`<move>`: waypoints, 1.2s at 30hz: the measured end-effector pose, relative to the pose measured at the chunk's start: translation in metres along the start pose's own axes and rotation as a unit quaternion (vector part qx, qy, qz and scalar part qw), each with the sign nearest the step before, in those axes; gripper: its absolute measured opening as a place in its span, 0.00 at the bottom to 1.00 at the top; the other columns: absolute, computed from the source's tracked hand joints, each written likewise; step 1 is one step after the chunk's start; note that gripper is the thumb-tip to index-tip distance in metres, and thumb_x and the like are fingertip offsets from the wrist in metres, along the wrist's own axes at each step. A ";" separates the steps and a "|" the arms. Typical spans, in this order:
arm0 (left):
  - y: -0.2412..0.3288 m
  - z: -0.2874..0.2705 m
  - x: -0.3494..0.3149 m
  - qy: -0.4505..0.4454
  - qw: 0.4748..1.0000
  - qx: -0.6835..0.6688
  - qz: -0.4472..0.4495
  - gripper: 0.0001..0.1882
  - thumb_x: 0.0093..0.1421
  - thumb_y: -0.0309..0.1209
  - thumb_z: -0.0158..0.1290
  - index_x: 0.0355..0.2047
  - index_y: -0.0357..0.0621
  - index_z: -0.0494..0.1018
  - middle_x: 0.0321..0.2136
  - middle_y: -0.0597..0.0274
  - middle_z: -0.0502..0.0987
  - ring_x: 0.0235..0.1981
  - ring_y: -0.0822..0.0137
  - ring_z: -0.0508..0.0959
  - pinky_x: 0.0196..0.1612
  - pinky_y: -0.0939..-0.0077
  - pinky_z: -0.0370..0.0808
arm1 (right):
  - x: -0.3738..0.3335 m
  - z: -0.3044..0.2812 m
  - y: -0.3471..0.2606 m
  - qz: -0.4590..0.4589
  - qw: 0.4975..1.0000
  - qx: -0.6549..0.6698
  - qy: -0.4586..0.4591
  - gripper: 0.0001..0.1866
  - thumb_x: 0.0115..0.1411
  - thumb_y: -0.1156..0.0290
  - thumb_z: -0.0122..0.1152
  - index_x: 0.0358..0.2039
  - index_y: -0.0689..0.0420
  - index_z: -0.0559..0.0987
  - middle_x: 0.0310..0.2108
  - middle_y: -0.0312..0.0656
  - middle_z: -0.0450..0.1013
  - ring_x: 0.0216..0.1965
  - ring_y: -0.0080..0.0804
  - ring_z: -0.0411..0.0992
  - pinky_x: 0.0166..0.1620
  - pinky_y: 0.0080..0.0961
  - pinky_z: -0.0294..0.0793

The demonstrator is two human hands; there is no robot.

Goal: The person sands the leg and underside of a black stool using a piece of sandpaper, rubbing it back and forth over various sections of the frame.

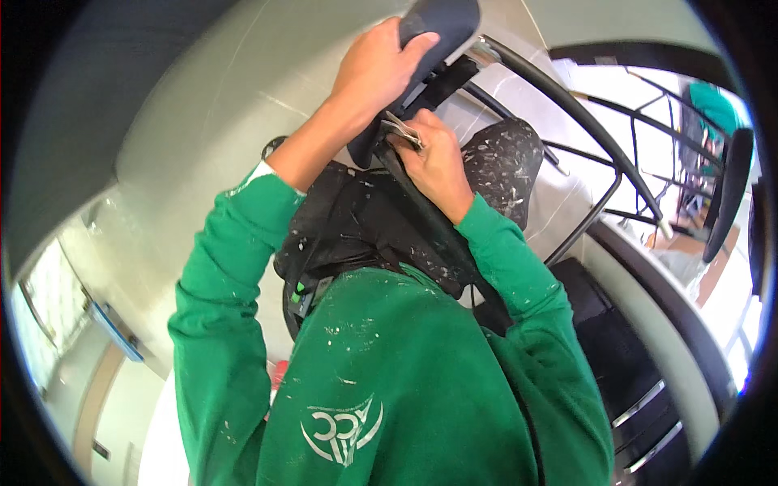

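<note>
The sweatshirt (397,348) at lower centre is white-specked green (with a white emblem (344,437) on it). Mid-frame, the trousers (502,166) are white-speckled black; the upper-centre padded piece (450,23) is dark grey.

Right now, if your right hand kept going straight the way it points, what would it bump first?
Probably the dark padded piece that the left hand is holding. The right hand points up toward it and looks close, but depth is hard to tell.
</note>
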State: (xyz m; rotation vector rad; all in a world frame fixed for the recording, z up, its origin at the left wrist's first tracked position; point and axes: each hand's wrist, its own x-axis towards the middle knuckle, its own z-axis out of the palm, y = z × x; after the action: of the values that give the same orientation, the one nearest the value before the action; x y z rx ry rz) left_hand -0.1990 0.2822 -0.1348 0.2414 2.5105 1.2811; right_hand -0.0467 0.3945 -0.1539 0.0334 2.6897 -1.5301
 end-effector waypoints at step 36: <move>0.013 -0.008 -0.013 0.038 0.998 -0.036 0.030 0.24 0.68 0.46 0.54 0.42 0.32 0.78 0.38 0.33 0.82 0.43 0.34 0.81 0.48 0.45 0.76 | 0.015 0.000 0.011 0.071 0.996 0.004 -0.048 0.08 0.58 0.73 0.69 0.33 0.64 0.84 0.26 0.53 0.72 0.30 0.49 0.72 0.36 0.40 0.70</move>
State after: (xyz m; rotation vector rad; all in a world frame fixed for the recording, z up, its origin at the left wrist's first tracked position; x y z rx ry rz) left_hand -0.1893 0.2802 -0.1169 0.2594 2.5312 1.4267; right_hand -0.0617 0.4004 -0.1644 0.1446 2.5471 -1.4616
